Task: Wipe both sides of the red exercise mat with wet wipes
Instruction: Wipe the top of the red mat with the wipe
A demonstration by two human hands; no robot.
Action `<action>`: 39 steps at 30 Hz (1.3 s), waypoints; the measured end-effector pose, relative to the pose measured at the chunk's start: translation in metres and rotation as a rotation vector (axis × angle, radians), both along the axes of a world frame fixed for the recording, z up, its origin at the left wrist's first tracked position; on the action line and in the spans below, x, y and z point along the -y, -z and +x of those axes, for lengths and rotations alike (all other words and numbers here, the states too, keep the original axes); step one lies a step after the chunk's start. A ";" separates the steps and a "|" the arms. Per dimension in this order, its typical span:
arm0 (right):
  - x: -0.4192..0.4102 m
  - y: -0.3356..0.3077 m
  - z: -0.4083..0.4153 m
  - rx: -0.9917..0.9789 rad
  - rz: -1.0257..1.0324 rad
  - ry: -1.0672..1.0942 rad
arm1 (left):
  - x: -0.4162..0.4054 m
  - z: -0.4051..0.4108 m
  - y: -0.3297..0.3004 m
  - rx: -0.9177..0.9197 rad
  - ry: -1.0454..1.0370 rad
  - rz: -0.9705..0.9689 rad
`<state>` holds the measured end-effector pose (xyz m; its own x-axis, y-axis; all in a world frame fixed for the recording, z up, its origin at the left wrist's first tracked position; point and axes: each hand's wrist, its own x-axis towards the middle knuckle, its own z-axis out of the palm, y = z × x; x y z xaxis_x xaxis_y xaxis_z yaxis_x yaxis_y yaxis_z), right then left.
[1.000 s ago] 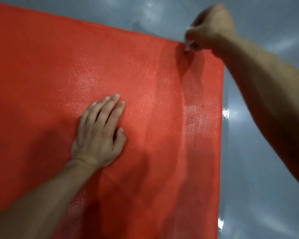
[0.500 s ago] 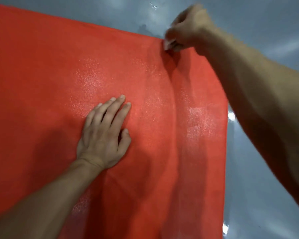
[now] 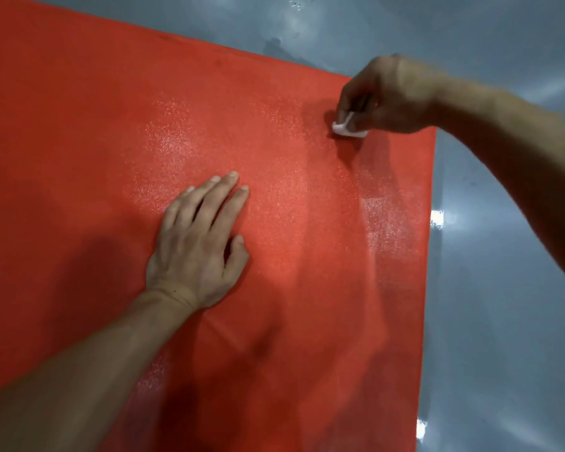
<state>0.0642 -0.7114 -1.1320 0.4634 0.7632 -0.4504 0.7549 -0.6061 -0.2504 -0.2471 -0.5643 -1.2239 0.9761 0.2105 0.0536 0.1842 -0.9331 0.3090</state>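
Note:
The red exercise mat (image 3: pixel 79 158) lies flat on a grey floor and fills most of the view. My left hand (image 3: pixel 199 246) rests palm down on the mat's middle with straight fingers. My right hand (image 3: pixel 385 96) reaches in from the right and pinches a small folded white wet wipe (image 3: pixel 348 127), pressing it on the mat close to the far right corner. Most of the wipe is hidden under the fingers. A damp, shiny streak shows on the mat below the wipe, along the right edge.
A glossy grey floor (image 3: pixel 503 288) surrounds the mat on the far side and the right. Bright light reflections sit on the floor beside the mat's right edge (image 3: pixel 428 256).
My right hand has drawn the wipe from the mat's far edge toward me, onto the mat near the right corner. My left hand stays pressed in the same spot.

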 end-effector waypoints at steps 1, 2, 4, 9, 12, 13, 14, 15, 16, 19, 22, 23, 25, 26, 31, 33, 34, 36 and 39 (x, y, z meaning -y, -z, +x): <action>-0.002 -0.002 0.005 0.044 0.027 0.028 | 0.000 0.000 0.000 -0.002 0.005 0.000; -0.005 -0.003 0.011 0.106 0.065 0.067 | 0.000 -0.001 0.000 -0.002 0.006 0.001; -0.007 0.000 0.020 0.178 0.114 0.142 | 0.000 -0.001 0.000 0.003 0.003 0.010; 0.007 0.007 -0.014 -0.013 0.094 0.091 | 0.002 0.000 0.000 0.020 0.008 0.008; 0.019 0.000 -0.031 -0.121 -0.012 0.008 | 0.002 -0.001 0.000 0.017 0.002 0.013; 0.019 -0.001 -0.030 -0.107 -0.007 0.008 | 0.001 -0.002 -0.001 0.016 0.005 0.017; 0.016 -0.002 -0.023 -0.060 0.030 0.029 | 0.000 -0.001 0.000 0.017 0.008 0.020; 0.014 -0.002 -0.014 0.001 0.084 0.069 | 0.000 -0.001 0.000 0.015 0.012 0.021; 0.013 -0.001 -0.004 0.060 0.124 0.121 | 0.001 0.000 0.000 0.015 0.013 0.024; 0.009 0.005 0.000 0.082 0.137 0.179 | 0.001 0.000 0.000 0.018 0.010 0.032; 0.018 0.010 -0.032 -0.056 0.073 0.094 | 0.002 -0.001 0.001 0.027 0.012 0.031; 0.023 0.010 -0.044 -0.101 0.034 0.053 | 0.002 -0.001 0.001 0.027 0.011 0.029; 0.030 0.005 -0.062 -0.183 -0.048 -0.039 | 0.002 -0.001 0.001 0.033 0.006 0.033; 0.030 0.001 -0.061 -0.187 -0.041 -0.053 | 0.002 -0.001 0.001 0.034 0.008 0.039; 0.016 0.007 -0.022 0.085 0.170 0.081 | 0.002 -0.001 0.001 0.022 0.006 0.033; 0.020 0.013 -0.034 0.057 0.137 0.045 | 0.002 -0.001 0.002 0.024 0.010 0.027; 0.025 0.015 -0.046 0.025 0.139 0.025 | 0.002 -0.001 0.002 0.025 0.012 0.025; 0.041 0.015 -0.074 -0.065 0.164 0.010 | 0.002 -0.001 0.003 0.022 0.009 0.028; 0.062 0.012 -0.115 -0.197 0.080 -0.065 | 0.002 -0.003 0.003 0.022 0.010 0.034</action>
